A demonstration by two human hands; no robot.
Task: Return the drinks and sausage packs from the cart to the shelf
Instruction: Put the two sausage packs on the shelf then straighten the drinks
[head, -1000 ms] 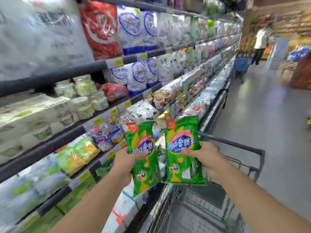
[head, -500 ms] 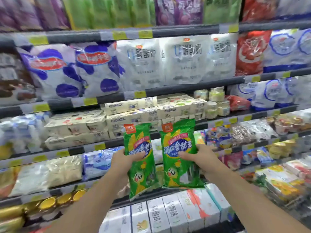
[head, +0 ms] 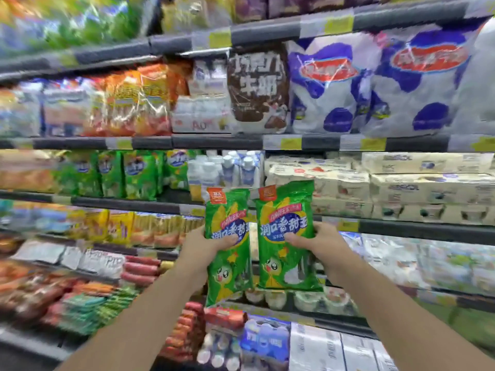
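I hold two green corn-sausage packs upright in front of the chilled shelf. My left hand (head: 206, 245) grips the left green pack (head: 227, 266) at its middle. My right hand (head: 321, 245) grips the right green pack (head: 286, 210) the same way. The two packs hang side by side, nearly touching. A row of matching green packs (head: 126, 175) stands on the shelf to the upper left of my hands. The cart is out of view.
Dark shelf rails (head: 214, 141) with yellow price tags run across the view. White bottles (head: 227, 167) stand behind the packs, cream boxes (head: 401, 183) to the right, red sausages (head: 139, 269) lower left, milk bags (head: 334, 84) above. The left side is blurred.
The view has swung left along the shelf, away from the cart and aisle. Both hands keep the same grip on the two green packs, and the matching green packs have come into view.
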